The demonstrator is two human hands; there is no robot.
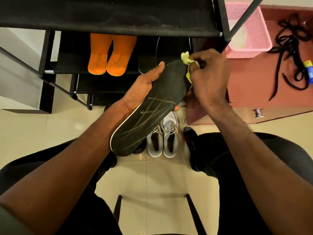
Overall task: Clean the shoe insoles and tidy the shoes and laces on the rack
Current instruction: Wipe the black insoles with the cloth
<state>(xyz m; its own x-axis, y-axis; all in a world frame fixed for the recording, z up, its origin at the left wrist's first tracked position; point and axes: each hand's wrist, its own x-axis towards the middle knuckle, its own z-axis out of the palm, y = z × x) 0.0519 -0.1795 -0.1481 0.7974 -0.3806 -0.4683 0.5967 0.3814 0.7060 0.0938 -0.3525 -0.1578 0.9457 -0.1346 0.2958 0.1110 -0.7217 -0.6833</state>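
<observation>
My left hand [144,89] holds a black insole [152,107] with pale line markings from underneath, its thumb along the left edge and fingertips showing at the right edge. My right hand [208,75] pinches a small yellow cloth [187,61] against the insole's toe end. Two orange insoles [111,55] lie side by side on a middle shelf of the black shoe rack [118,17]. Another black insole [169,51] lies on the shelf to their right. A pair of grey and white sneakers [163,139] stands on the floor below the held insole.
A pink plastic basket [250,31] sits on a reddish mat [254,92] to the right of the rack. Tangled black laces [288,48] and a blue and yellow bottle [309,72] lie beyond it. My legs and a socked foot [191,139] flank the sneakers on the tiled floor.
</observation>
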